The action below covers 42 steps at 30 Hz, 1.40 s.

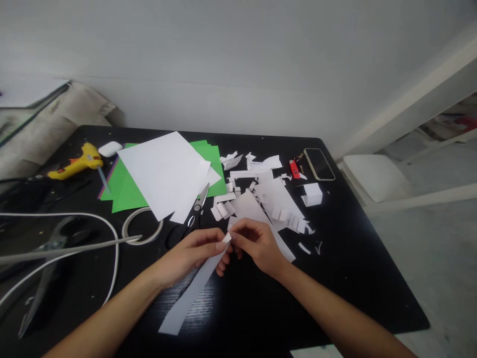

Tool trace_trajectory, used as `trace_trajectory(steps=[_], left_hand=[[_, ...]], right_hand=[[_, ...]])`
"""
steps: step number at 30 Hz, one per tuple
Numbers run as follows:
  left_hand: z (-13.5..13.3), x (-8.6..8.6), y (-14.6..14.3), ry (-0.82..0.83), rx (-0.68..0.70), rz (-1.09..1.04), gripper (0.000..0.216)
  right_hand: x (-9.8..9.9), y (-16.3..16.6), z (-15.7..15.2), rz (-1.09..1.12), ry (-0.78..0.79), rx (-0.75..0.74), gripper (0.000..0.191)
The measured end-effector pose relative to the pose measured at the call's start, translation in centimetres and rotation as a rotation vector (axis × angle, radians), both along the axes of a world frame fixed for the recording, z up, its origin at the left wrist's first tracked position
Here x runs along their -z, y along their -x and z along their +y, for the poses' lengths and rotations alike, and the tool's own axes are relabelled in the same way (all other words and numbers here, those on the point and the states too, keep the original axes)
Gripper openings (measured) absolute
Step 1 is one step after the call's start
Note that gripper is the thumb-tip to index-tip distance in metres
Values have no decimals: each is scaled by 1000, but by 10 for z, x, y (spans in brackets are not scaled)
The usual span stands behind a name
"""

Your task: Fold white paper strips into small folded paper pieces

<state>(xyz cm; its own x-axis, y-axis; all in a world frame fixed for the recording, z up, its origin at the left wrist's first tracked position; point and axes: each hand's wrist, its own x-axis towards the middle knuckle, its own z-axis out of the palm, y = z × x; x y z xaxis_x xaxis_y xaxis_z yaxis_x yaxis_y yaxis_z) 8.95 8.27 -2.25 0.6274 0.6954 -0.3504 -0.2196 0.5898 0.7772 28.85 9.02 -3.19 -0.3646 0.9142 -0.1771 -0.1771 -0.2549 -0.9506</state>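
Note:
A long white paper strip (196, 291) slants down toward me from my fingers, its upper end bent over in a small fold. My left hand (203, 251) pinches the strip just below that fold, thumb on top. The fingertips of my right hand (257, 243) are closed on the folded tip. Just beyond my hands lie white paper pieces (249, 206), some with small accordion-folded bits (223, 210) on them. Black-handled scissors (196, 214) rest beyond my left hand, blades pointing away and partly over white paper.
White sheets (164, 169) cover green sheets (126, 194) at the back. Leftward are a yellow glue gun (80, 163), a white cable (115, 248), a tape roll (128, 226) and pliers-like tool (48, 278). A red lighter (294, 169), phone (319, 164) and white paper block (312, 195) lie right.

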Motion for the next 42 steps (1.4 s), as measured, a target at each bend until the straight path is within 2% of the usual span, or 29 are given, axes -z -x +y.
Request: trace_trajectory(steps=[9,19,24,28,37,42], left_hand=[[0,2,1,-122,9,48,25],[0,0,-3,-98,-46,140,28],[-1,-2,-5,-151,-73,185,30],[-4,-1,-6,-177,-81,198,29],[-3,-9,-9,-404,-145,369,26],[-2,-7,-9,-385,-197,360,23]], right_hand=[[1,0,-1,6,-5,-14,29],[-1,-1,-1,51,-10,-6,31],[0,1,-3,27,-33,72,31],[-2,2,-5,-41,-36,106,21],[-3,2,-2,-91,-73,176,16],[-4,4,-2,-116,-64,184,17]])
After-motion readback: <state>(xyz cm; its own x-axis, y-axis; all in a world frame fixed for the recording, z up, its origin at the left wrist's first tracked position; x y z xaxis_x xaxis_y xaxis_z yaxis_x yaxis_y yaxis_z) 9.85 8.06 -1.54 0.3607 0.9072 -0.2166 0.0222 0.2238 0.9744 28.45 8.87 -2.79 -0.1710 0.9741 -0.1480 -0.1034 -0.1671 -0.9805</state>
